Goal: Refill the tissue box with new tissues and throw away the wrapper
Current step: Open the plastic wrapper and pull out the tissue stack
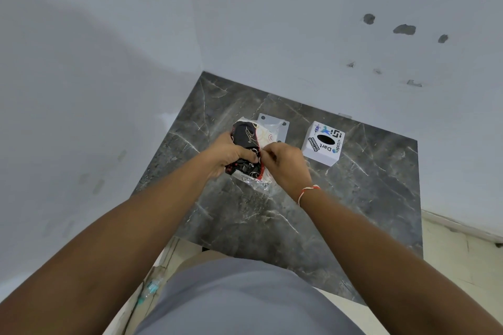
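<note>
A wrapped tissue pack [249, 149] is gripped by the left hand [224, 156] and pinched at its edge by the right hand [285, 163]; the tissue box [324, 144] is set just right; bare table [272, 226] is left nearer.

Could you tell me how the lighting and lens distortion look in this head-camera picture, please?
Head view: soft, even light with a broad faint shadow on the left wall; wide-angle stretch swells the forearms near the bottom edge; mild sheen on the marble table; the tissue pack and the tissue box are sharp.
</note>
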